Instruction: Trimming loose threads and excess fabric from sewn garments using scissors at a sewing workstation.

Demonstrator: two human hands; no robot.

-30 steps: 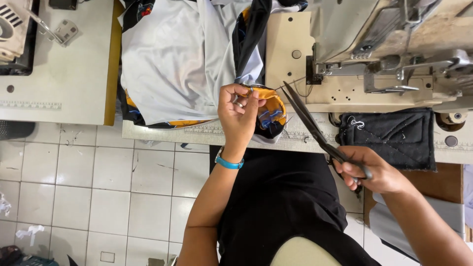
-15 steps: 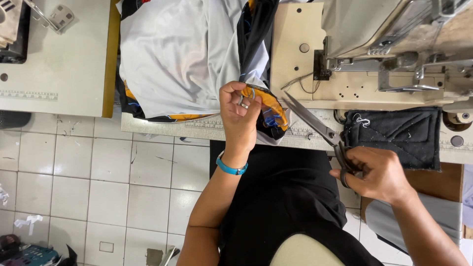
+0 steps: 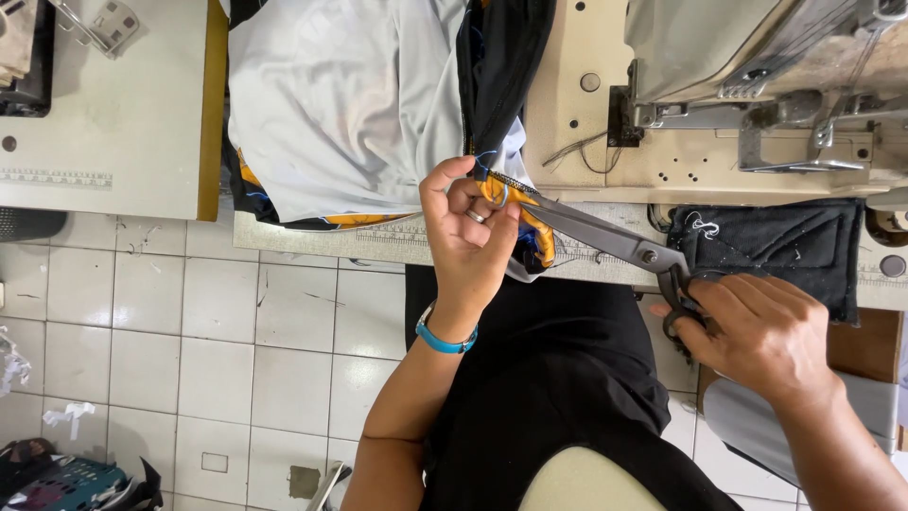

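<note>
Left hand [image 3: 468, 241]: fingers pinched on the stitched edge of a black and orange garment [image 3: 515, 203], lifting it just off the table edge; ring on one finger, blue wristband at the wrist.

Right hand [image 3: 761, 336]: fingers closed through the handles of large black scissors [image 3: 615, 238]. Change noted: a second ago the blades pointed up across the table, apart from the cloth; now the right hand has swung them in and the tip lies at the pinched edge, touching or just beside the left fingers. Judged: cut at the seam or loose thread about to be made. Blade opening cannot be told.

Garment body: pale grey cloth [image 3: 345, 104] spread over the table [image 3: 104, 142].

Beyond: sewing machine [image 3: 747, 85] at right, dark padded piece [image 3: 776, 246] below it.

Floor: white tiles [image 3: 151, 331], scraps at left.
</note>
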